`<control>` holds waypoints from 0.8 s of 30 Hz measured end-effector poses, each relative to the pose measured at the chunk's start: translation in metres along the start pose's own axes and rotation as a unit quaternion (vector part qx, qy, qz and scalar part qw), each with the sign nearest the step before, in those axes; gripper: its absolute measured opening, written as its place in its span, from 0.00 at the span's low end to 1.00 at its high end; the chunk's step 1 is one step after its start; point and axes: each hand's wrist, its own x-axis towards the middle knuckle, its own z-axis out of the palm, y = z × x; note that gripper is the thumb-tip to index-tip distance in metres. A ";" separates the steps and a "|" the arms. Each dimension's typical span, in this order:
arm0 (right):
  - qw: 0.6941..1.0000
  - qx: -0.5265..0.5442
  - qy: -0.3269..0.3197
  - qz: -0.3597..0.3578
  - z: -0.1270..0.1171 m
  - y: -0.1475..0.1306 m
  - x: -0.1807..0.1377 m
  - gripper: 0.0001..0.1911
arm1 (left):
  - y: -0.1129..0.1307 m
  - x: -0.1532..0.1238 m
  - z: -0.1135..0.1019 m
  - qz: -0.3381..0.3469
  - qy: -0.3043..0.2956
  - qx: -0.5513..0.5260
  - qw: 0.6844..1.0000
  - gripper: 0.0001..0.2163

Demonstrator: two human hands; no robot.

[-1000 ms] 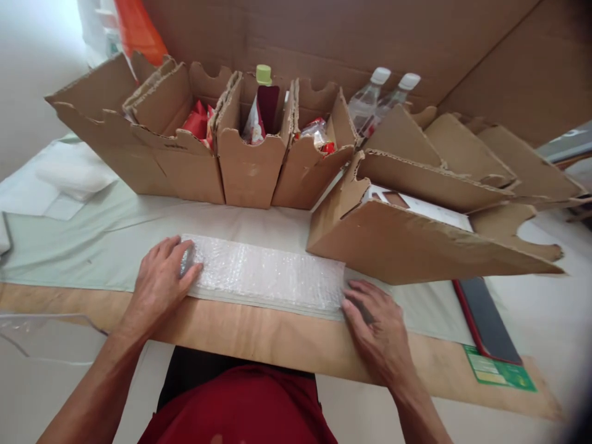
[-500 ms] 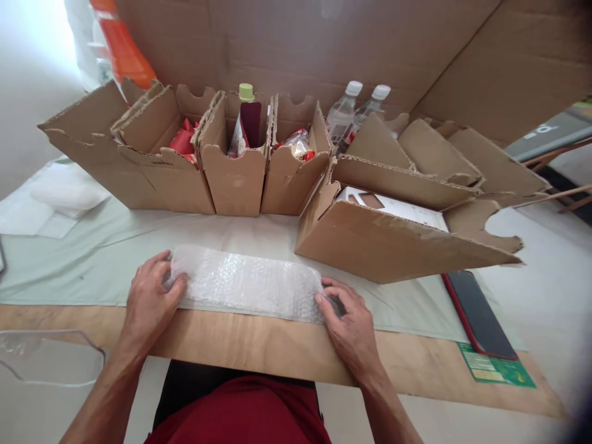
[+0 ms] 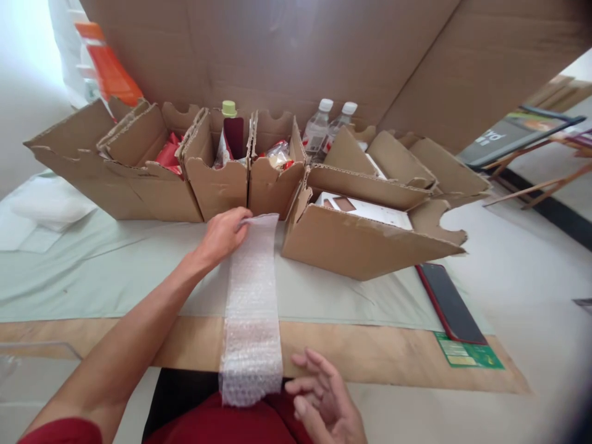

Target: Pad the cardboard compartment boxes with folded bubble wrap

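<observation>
A long folded strip of bubble wrap [image 3: 253, 296] lies lengthwise away from me, its near end hanging past the table's front edge. At the far end, my left hand [image 3: 226, 233] pinches the left corner of the strip. My right hand [image 3: 324, 391] is beside the near end, fingers apart and slightly curled, palm toward the wrap and holding nothing. Just beyond the strip's far end stand narrow cardboard bins [image 3: 222, 190].
More cardboard bins stand at the back, one holding a white box [image 3: 370, 209]. Two clear bottles [image 3: 317, 128] with white caps rise behind. A phone [image 3: 451, 302] lies on a green card [image 3: 472, 354] at right. Folded white packing sheets [image 3: 50, 203] lie at left.
The bubble wrap has turned from crosswise to lengthwise. My left hand carried its end forward; my right hand let go and came back toward me. The view shifted slightly.
</observation>
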 end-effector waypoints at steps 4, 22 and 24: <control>0.980 -0.155 0.042 -0.115 -0.024 -0.010 0.015 0.14 | 0.003 -0.010 0.012 -0.026 0.027 0.051 0.998 0.23; 0.742 -0.422 -0.210 -0.477 0.015 -0.025 0.063 0.21 | -0.003 -0.174 -0.013 0.130 -0.165 -0.182 0.960 0.19; 0.771 -0.377 -0.200 -0.472 0.022 -0.030 0.066 0.17 | -0.005 -0.173 -0.016 0.074 -0.176 -0.226 0.955 0.19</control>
